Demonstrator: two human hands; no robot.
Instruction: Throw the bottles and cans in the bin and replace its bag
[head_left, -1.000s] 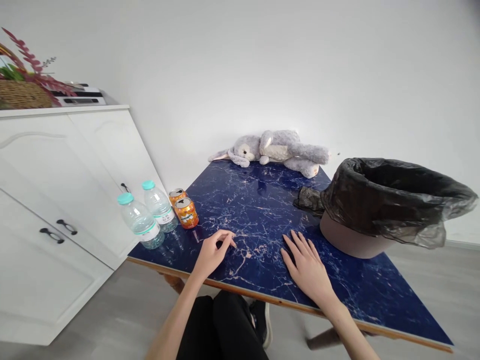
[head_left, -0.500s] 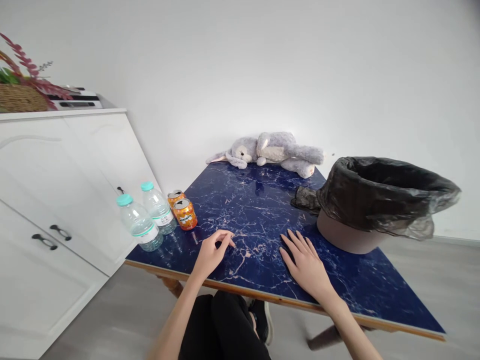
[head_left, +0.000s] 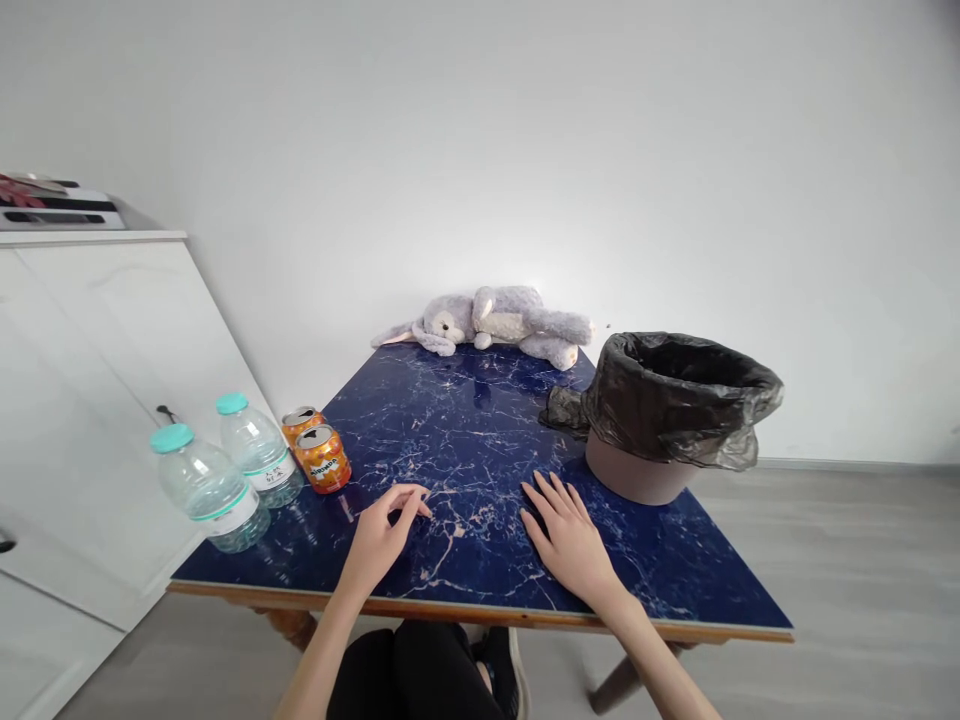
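My left hand (head_left: 382, 530) rests on the blue marble-patterned table (head_left: 465, 450), fingers loosely curved and the thumb a little apart from them, with nothing held. Nearest to it stand two orange Mirinda cans, a front can (head_left: 322, 460) and a rear can (head_left: 302, 422), both upright with their tops opened. My right hand (head_left: 570, 545) lies flat, palm down, fingers spread, holding nothing. Beyond it to the right is a bin (head_left: 634, 475) lined with a black plastic bag (head_left: 667, 410) folded over its rim. What is inside the bin is hidden.
Left of the cans stand two clear bottles with turquoise caps, a near bottle (head_left: 217, 500) and a far bottle (head_left: 259, 455). A grey plush rabbit (head_left: 502, 318) lies on its side at the table's far end by the wall. A white cabinet (head_left: 112, 400) borders the left.
The camera view has turned to the right, so everything appears shifted leftward. Both hands keep their places and poses on the table.
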